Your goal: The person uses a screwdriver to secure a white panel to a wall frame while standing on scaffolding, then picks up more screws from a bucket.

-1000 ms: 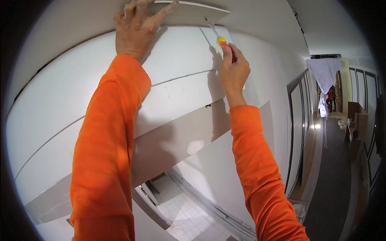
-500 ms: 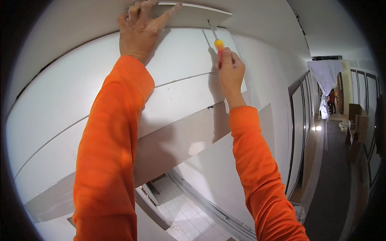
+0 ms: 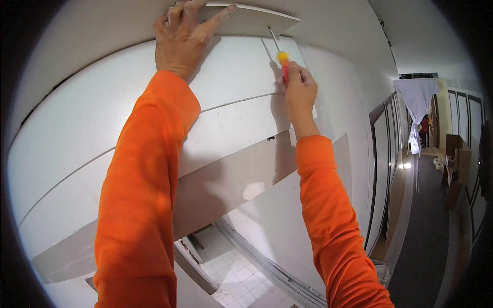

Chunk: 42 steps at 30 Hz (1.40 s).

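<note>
High against the white wall panelling, my left hand (image 3: 182, 41) presses on a pale board (image 3: 251, 18) with its fingers spread and its thumb stretched along the board. Some white dust marks the fingers. My right hand (image 3: 300, 90) is closed round the red and yellow handle of a screwdriver (image 3: 284, 62). The screwdriver's shaft points up, and its tip meets the board near the right end. Whether a screw sits under the tip is too small to tell.
Below the white panelling (image 3: 231, 120) runs a grey-brown strip (image 3: 221, 187) with a small dark fitting (image 3: 271, 138). An opening lower down shows a tiled floor (image 3: 236, 272). Along the right, a corridor holds a hanging white cloth (image 3: 418, 95), a wooden box (image 3: 457, 164) and a distant person (image 3: 424, 131).
The whole view has shifted slightly. My left hand stays on the board, and the screwdriver's tip remains at the same spot. My right hand's fingers have altered a little on the handle.
</note>
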Each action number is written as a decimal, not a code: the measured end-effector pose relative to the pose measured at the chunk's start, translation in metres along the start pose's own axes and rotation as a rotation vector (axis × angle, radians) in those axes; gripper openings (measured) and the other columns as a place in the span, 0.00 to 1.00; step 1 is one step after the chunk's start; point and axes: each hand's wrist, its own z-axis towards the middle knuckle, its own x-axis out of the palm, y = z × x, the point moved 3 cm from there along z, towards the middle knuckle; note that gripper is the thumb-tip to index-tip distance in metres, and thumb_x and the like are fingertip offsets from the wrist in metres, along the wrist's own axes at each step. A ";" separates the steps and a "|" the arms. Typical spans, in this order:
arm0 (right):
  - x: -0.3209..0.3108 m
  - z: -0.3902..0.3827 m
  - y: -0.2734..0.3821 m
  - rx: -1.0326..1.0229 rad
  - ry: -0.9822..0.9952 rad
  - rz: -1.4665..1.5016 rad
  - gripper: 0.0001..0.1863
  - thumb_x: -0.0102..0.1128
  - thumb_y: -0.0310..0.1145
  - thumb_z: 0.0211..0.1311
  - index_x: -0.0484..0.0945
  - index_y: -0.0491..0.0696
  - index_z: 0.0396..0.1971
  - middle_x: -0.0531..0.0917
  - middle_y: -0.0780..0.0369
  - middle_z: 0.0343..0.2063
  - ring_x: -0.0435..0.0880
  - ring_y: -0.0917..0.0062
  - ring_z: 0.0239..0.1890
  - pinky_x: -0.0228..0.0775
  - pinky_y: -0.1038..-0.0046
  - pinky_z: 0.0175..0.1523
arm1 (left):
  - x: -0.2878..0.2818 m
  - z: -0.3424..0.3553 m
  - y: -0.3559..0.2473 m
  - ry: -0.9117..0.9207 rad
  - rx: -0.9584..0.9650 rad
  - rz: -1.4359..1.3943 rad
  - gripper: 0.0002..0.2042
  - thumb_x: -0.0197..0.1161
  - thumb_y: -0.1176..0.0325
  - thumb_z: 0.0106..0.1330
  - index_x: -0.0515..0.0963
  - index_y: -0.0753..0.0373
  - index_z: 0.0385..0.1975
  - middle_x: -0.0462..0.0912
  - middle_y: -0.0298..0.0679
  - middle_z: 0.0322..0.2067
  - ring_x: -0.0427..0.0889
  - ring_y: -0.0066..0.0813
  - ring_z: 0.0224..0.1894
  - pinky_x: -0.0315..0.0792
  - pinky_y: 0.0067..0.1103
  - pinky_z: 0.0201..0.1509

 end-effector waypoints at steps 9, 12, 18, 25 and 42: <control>0.011 -0.017 0.013 -0.252 -0.056 -0.382 0.14 0.60 0.38 0.71 0.73 0.44 0.45 0.79 0.62 0.26 0.75 0.81 0.23 0.68 0.79 0.30 | -0.004 0.003 0.004 0.011 0.011 0.033 0.31 0.79 0.61 0.51 0.79 0.38 0.59 0.67 0.38 0.54 0.62 0.39 0.59 0.60 0.38 0.63; 0.015 -0.020 0.021 -0.485 -0.205 -0.566 0.13 0.59 0.37 0.71 0.73 0.44 0.45 0.79 0.61 0.27 0.75 0.80 0.24 0.69 0.78 0.31 | -0.005 0.004 0.006 0.013 0.023 0.061 0.32 0.79 0.61 0.50 0.79 0.38 0.59 0.67 0.38 0.54 0.62 0.39 0.59 0.60 0.38 0.63; 0.011 -0.007 0.002 0.564 0.244 0.522 0.12 0.60 0.37 0.70 0.75 0.43 0.41 0.79 0.61 0.29 0.78 0.76 0.27 0.73 0.74 0.37 | -0.002 0.005 0.000 -0.013 -0.006 0.005 0.33 0.79 0.62 0.49 0.79 0.38 0.59 0.68 0.38 0.54 0.63 0.39 0.59 0.60 0.39 0.62; 0.016 -0.027 0.023 -0.573 -0.233 -0.739 0.11 0.61 0.36 0.69 0.77 0.43 0.34 0.79 0.61 0.29 0.80 0.74 0.30 0.75 0.71 0.42 | -0.006 0.007 0.002 -0.025 0.007 -0.005 0.32 0.79 0.62 0.49 0.80 0.39 0.59 0.68 0.38 0.54 0.63 0.39 0.58 0.60 0.39 0.62; 0.022 -0.029 0.030 -0.492 -0.157 -0.644 0.15 0.58 0.36 0.70 0.79 0.38 0.46 0.83 0.57 0.31 0.83 0.73 0.31 0.76 0.66 0.39 | -0.001 0.003 0.006 -0.037 -0.021 -0.027 0.31 0.79 0.63 0.49 0.81 0.38 0.58 0.68 0.37 0.53 0.64 0.39 0.58 0.61 0.37 0.62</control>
